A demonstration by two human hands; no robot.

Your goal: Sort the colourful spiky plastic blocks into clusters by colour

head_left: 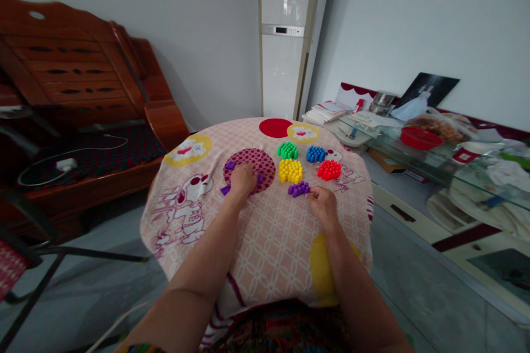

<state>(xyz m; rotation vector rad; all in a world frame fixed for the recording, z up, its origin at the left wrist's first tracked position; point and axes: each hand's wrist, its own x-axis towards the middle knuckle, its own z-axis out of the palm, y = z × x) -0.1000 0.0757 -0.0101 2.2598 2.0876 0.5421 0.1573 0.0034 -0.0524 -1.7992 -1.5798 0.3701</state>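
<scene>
My left hand (243, 179) is over the dark red dotted circle on the tablecloth. Its fingers are curled down and bunched, hiding whatever they hold. Loose purple plastic pieces lie around it: one purple piece (230, 165) to the upper left, another purple piece (225, 190) below. My right hand (323, 204) pinches with thumb and forefinger at the right end of a small purple cluster (297, 190) of standing pieces. Behind that stand a yellow cluster (290, 171), a green cluster (287, 150), a blue cluster (316, 154) and a red cluster (329, 170).
The round table wears a patterned pink tablecloth (273, 237). To the right, a glass-topped cabinet (397, 162) carries papers, a red bowl (420, 138) and other items. A wooden bench (83, 88) stands left, and a tall white cabinet-like unit (281, 66) behind.
</scene>
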